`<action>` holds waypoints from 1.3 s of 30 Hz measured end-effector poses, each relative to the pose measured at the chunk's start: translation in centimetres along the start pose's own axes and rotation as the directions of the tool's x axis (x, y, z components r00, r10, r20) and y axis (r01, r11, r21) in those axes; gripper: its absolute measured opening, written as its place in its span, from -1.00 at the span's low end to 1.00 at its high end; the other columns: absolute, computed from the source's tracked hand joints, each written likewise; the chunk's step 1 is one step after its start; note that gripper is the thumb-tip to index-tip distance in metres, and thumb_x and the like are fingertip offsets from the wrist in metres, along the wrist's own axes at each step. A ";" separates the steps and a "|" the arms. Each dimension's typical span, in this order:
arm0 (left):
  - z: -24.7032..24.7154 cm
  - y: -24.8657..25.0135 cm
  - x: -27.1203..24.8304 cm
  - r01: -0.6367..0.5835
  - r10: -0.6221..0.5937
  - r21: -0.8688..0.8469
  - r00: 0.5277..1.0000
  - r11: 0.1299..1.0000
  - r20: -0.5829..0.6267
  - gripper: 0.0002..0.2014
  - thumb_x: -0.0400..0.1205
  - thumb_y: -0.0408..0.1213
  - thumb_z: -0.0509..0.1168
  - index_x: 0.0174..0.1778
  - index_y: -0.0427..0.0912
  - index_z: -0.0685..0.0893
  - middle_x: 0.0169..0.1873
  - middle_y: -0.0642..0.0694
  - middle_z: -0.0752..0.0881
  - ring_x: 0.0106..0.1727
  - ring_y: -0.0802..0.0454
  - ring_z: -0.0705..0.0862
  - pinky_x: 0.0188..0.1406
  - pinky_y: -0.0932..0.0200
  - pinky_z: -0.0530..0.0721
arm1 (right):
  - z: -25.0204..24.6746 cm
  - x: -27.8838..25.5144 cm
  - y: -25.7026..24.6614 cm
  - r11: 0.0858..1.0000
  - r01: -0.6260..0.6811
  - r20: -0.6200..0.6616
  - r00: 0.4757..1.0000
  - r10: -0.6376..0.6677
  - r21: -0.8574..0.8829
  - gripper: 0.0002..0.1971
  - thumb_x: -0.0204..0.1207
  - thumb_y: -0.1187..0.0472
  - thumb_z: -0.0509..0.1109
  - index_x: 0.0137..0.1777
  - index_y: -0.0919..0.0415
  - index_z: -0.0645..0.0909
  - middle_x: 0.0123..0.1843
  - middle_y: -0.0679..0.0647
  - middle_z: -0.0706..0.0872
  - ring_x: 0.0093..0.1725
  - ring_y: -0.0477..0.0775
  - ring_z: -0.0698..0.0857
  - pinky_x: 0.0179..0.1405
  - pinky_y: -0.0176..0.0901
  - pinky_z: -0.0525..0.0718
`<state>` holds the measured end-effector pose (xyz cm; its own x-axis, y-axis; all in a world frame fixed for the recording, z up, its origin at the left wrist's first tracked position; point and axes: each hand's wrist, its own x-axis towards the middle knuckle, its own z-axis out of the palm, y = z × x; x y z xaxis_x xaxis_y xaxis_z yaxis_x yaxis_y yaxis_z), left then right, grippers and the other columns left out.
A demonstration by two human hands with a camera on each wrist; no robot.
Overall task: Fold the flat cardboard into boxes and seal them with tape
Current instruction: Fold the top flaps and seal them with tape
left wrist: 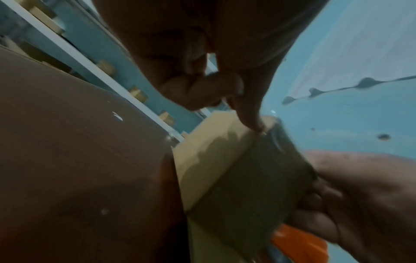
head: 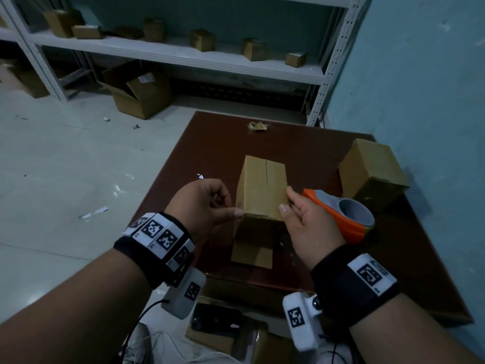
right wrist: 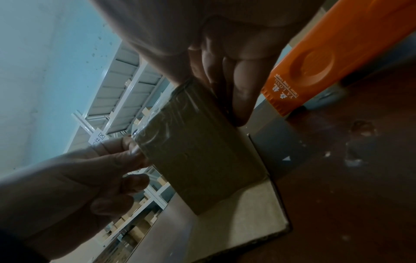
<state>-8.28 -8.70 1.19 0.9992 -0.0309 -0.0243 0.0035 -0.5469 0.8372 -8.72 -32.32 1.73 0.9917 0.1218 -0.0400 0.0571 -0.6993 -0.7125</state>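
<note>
A small cardboard box [head: 261, 190] stands upright on the brown table [head: 183, 158], one flap [head: 252, 252] lying flat toward me. Clear tape covers its near face [right wrist: 180, 133]. My left hand [head: 231, 206] pinches the box's near left top corner with thumb and index finger, the other fingers curled. My right hand [head: 287, 200] lies against the right side with straight fingers [right wrist: 241, 99] and its thumb on the near top edge. An orange tape dispenser [head: 341, 219] rests on the table just behind the right hand.
A sealed box [head: 372, 169] sits at the table's right edge by the blue wall. A tape scrap [head: 258, 125] lies at the far edge. Beyond are white shelves [head: 183, 52] with small boxes and an open carton [head: 139, 93] on the floor. A phone [head: 215, 323] lies near my lap.
</note>
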 end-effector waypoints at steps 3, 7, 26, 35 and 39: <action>0.0 0.1 -0.1 0.024 -0.024 -0.121 1.000 0.992 0.005 -0.76 0.49 -0.31 0.65 -0.22 -0.16 0.67 -0.48 -0.06 0.77 -0.50 -0.02 0.75 -0.52 0.13 0.74 | 0.1 0.0 -0.1 1.000 -0.001 0.002 1.000 0.001 -0.031 -0.41 0.84 -0.05 0.19 0.82 0.00 0.20 0.68 -0.04 0.53 0.57 -0.10 0.55 0.51 -0.13 0.56; 1.0 0.8 -0.5 0.099 -0.072 -0.504 0.995 0.858 0.072 -0.83 0.61 -0.48 0.46 -0.27 -0.18 0.73 -0.40 -0.25 0.73 -0.37 -0.23 0.73 -0.36 -0.05 0.77 | 0.3 -0.2 -0.4 0.997 -0.011 0.025 1.000 0.013 -0.080 -0.43 0.85 -0.03 0.14 0.82 0.02 0.18 0.66 0.01 0.56 0.54 -0.04 0.58 0.36 -0.25 0.53; 0.8 2.4 -0.8 -0.005 0.077 0.401 0.984 0.916 -0.162 -0.61 0.67 0.32 0.22 -0.18 0.06 0.50 -0.22 0.08 0.58 -0.27 0.15 0.58 -0.39 0.19 0.44 | 1.4 -2.2 -3.3 0.990 0.056 0.076 0.996 -0.047 -0.133 -0.42 0.85 -0.10 0.04 0.83 -0.09 0.05 0.32 -0.03 0.76 0.12 -0.13 0.73 0.09 -0.11 0.76; 0.4 3.0 -1.2 0.044 -0.014 0.555 0.998 0.831 -0.058 0.08 0.30 0.70 0.26 0.70 0.23 0.26 0.42 0.09 0.39 0.41 0.02 0.44 0.42 -0.17 0.61 | -0.7 -1.8 -1.0 0.959 0.012 0.074 0.997 -0.034 0.282 -0.54 0.83 0.10 0.22 0.70 -0.19 0.39 0.28 -0.11 0.81 0.18 -0.20 0.80 0.21 0.05 0.84; -1.7 2.1 -0.1 -0.063 0.057 0.558 0.998 0.827 0.029 -0.29 0.49 0.32 0.37 0.62 0.52 0.36 0.58 0.21 0.38 0.61 -0.03 0.27 0.58 -0.32 0.36 | -4.5 -0.1 1.2 0.998 0.015 -0.153 0.988 -0.024 -0.062 -0.65 0.73 -0.02 0.37 0.50 -0.13 0.58 0.01 -0.25 0.74 0.01 -0.22 0.74 0.08 -0.11 0.77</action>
<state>-8.33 -8.46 3.87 0.9963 -0.0861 0.0073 -0.0821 -0.9175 0.3891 -8.23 -36.33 4.00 0.9959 0.0298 0.0848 0.0791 -0.7397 -0.6683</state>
